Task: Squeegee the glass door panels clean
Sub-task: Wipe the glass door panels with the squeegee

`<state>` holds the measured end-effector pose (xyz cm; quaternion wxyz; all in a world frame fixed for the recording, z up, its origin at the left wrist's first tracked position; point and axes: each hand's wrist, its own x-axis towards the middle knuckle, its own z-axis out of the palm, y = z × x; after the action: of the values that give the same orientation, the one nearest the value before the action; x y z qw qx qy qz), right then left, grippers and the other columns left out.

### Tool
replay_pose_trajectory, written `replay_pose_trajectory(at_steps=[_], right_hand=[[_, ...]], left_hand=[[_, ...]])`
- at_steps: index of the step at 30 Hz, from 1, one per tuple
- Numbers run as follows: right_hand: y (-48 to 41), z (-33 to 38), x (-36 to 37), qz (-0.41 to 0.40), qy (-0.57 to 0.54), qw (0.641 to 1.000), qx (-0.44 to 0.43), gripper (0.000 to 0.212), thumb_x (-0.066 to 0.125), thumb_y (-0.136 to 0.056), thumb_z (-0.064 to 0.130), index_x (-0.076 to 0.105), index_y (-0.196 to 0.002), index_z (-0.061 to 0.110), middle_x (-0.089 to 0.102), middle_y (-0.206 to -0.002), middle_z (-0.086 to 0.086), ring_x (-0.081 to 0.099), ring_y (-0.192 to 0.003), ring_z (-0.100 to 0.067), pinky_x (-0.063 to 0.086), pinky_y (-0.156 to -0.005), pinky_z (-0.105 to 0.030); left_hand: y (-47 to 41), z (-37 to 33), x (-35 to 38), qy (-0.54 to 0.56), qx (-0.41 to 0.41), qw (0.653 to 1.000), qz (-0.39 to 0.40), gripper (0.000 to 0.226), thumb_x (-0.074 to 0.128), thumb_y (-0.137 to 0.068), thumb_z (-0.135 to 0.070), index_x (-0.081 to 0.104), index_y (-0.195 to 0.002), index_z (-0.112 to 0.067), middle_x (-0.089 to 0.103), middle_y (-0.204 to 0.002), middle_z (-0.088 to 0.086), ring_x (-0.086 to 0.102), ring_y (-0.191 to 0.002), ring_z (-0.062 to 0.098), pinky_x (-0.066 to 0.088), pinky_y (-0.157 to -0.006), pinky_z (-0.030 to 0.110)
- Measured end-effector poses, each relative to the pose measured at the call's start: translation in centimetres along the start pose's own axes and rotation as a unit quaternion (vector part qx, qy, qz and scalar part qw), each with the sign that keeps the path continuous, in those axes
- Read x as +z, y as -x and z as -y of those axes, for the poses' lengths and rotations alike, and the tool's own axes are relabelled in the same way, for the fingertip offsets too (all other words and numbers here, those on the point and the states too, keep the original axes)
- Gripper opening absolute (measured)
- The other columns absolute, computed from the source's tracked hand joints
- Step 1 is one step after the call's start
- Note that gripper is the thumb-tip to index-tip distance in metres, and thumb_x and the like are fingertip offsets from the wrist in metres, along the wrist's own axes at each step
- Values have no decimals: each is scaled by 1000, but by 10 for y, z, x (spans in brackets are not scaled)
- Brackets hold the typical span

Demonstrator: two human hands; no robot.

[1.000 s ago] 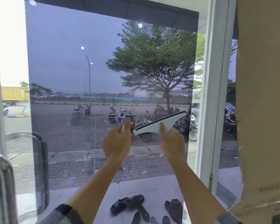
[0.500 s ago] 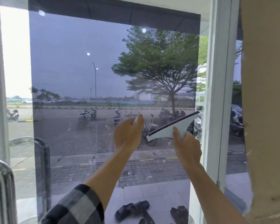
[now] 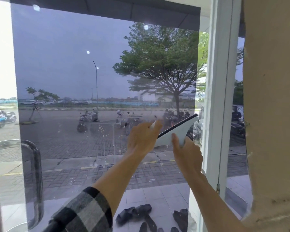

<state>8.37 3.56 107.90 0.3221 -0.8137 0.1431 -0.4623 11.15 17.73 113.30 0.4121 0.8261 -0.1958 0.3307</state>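
A white squeegee [image 3: 177, 131] with a black rubber blade lies tilted against the tinted glass door panel [image 3: 74, 72], its right end higher and close to the white frame. My left hand [image 3: 143, 138] grips the squeegee's left end, fingers curled over it. My right hand [image 3: 187, 153] holds the lower right part, thumb pressed on the white body. Soapy drips and streaks mark the glass left of and below the hands.
A white door frame [image 3: 221, 97] stands just right of the squeegee, with a beige wall [image 3: 271, 106] beyond it. A curved metal door handle [image 3: 33, 173] hangs at the lower left. Several dark sandals [image 3: 137, 215] lie on the tiles outside.
Both hands and the squeegee have shifted right along the glass toward the white frame. The camera view has shifted too.
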Motion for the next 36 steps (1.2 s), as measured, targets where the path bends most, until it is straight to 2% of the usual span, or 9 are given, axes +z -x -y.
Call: replay_pose_trajectory(at_steps=[5, 8, 11, 14, 19, 25, 30, 34, 36], right_hand=[[8, 21, 9, 3, -12, 999, -29, 55, 35, -91, 69, 58, -84, 19, 66, -75, 2, 64, -69, -23, 55, -66, -39], [22, 44, 20, 40, -22, 998, -49, 53, 36, -92, 66, 57, -88, 18, 63, -76, 1, 64, -75, -26, 55, -70, -41], [33, 64, 30, 60, -22, 996, -69, 51, 36, -93, 67, 53, -85, 19, 62, -76, -1, 63, -76, -27, 53, -71, -39], [47, 86, 43, 77, -18, 992, -95, 55, 34, -92, 67, 57, -87, 17, 65, -77, -3, 63, -74, -27, 52, -69, -38], [63, 112, 55, 103, -27, 986, -126, 53, 34, -94, 65, 57, -87, 17, 64, -72, -1, 62, -70, -25, 53, -67, -37], [81, 129, 71, 116, -18, 985, -128, 55, 33, -93, 67, 57, -87, 18, 63, -72, -1, 61, -70, -25, 47, -64, -34], [100, 147, 84, 130, -18, 980, -148, 58, 32, -92, 68, 56, -86, 16, 64, -74, -4, 62, -73, -29, 50, -66, -37], [113, 168, 90, 135, -14, 976, -172, 55, 34, -93, 66, 54, -85, 15, 63, -73, -4, 61, -71, -29, 41, -59, -33], [120, 179, 94, 137, -12, 972, -189, 55, 34, -93, 66, 55, -85, 15, 59, -71, -2, 59, -68, -28, 39, -58, -32]], left_hand=[[6, 26, -26, -32, -25, 999, -26, 53, 39, -97, -50, 38, -54, -18, 35, -48, -4, 35, -46, 16, 29, -50, 29], [12, 46, -49, -37, -53, 997, -50, 56, 40, -97, -48, 37, -51, -17, 35, -45, -6, 35, -45, 16, 26, -49, 29], [19, 57, -68, -38, -77, 995, -60, 63, 40, -99, -53, 49, -54, -8, 36, -37, -6, 37, -43, 13, 28, -49, 29], [27, 73, -91, -48, -84, 992, -85, 58, 40, -98, -49, 35, -50, -16, 35, -43, -5, 36, -44, 15, 27, -49, 30], [37, 102, -125, -36, -124, 984, -119, 56, 43, -98, -45, 37, -51, -15, 36, -48, 0, 34, -46, 19, 26, -51, 32], [52, 126, -151, -33, -138, 981, -129, 55, 46, -97, -40, 32, -47, -20, 25, -43, -9, 25, -45, 15, 23, -52, 30], [59, 137, -171, -40, -159, 976, -143, 56, 44, -97, -45, 38, -49, -18, 35, -45, -6, 33, -45, 16, 26, -51, 28], [62, 145, -190, -56, -176, 969, -165, 53, 43, -93, -43, 47, -51, -11, 46, -48, 0, 44, -50, 20, 38, -55, 32], [64, 153, -201, -56, -187, 964, -182, 54, 42, -92, -43, 49, -52, -8, 48, -49, 1, 48, -53, 22, 39, -56, 32]])
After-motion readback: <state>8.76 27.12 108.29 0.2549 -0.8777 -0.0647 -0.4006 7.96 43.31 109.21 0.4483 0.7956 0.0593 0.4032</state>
